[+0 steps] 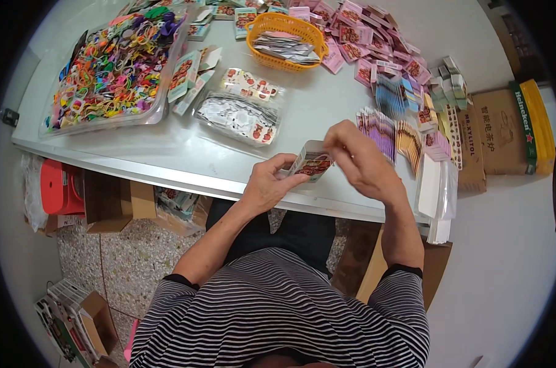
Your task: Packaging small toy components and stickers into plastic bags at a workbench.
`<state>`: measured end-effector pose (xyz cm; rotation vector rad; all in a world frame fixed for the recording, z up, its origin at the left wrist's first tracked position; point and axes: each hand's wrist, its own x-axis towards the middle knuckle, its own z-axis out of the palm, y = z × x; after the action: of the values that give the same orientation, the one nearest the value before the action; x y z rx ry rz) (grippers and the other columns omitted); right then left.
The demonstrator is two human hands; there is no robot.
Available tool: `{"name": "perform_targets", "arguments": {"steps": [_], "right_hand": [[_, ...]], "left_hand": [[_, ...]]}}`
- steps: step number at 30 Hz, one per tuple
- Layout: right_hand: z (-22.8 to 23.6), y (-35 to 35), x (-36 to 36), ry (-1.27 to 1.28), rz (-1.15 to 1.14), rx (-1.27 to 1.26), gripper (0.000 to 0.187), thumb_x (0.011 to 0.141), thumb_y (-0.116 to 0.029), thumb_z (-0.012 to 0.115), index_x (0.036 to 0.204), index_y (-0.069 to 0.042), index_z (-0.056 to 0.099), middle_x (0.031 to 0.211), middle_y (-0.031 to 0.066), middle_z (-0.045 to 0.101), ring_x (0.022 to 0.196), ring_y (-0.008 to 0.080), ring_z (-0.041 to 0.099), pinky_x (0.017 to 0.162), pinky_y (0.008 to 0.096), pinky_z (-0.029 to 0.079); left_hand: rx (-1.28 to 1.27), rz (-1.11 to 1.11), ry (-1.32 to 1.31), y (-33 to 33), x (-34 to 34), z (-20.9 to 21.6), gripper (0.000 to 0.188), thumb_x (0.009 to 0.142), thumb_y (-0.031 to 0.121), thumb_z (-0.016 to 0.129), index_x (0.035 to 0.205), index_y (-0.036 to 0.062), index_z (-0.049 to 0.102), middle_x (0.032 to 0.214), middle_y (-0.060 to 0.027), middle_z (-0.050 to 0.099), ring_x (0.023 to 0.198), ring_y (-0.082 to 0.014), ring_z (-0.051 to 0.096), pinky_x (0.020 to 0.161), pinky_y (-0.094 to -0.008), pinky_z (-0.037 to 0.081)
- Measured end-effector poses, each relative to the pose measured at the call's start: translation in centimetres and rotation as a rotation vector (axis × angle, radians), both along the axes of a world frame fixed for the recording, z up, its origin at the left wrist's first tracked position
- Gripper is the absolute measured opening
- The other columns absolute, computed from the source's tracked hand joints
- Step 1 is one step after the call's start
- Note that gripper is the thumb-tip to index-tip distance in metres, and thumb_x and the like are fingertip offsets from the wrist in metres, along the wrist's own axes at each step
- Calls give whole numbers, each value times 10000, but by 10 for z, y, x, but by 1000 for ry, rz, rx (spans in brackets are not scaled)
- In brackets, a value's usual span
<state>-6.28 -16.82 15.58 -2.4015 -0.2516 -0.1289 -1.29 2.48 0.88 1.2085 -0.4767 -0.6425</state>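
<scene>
Small box (315,165) in grip of left hand (266,186), beside right hand (365,164), latter's hold unclear.

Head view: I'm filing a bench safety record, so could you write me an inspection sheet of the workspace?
Surface: white table, crowded along its far side and right end.
Job's things: small printed box; white packets in a clear tray beyond the hands.
Clutter: loose pink boxes heaped at the far right; multicoloured loops filling a large bin at the far left.
Hands: left hand holds the small printed box; right hand has curled fingers beside it, contact unclear.
Cables: nothing seen on the table.
Surroundings: brown carton at right; red plastic item below the table at left.
</scene>
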Motion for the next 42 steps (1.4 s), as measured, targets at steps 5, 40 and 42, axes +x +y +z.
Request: {"name": "perform_targets", "arguments": {"steps": [5,40,42], "right_hand": [[-4,4,-8,-47,-23,-138,258,909,10,637,1158,-19,578,1087,105,591,771,228,626,719,339,535],[-113,-41,-35,446,-316,1115,257,926,-76,696,1163,22,689,859,56,680,644,91,619,548,226,529],[-114,-44,-34,491,-330,1088,262,869,8,702,1130,17,687,937,77,699,603,77,574,501,213,471]], "left_hand": [[-5,-25,13,-8,-3,-3,354,898,88,759,1202,-40,630,1072,-112,727,884,-105,683,744,-237,571],[352,-61,-440,-20,10,-20,434,852,35,756,1272,21,649,1149,-103,714,1141,-206,635,1020,-331,469],[252,-39,-439,-18,6,-4,409,858,69,756,1252,23,662,1147,-106,712,1113,-218,642,1007,-332,473]]}}
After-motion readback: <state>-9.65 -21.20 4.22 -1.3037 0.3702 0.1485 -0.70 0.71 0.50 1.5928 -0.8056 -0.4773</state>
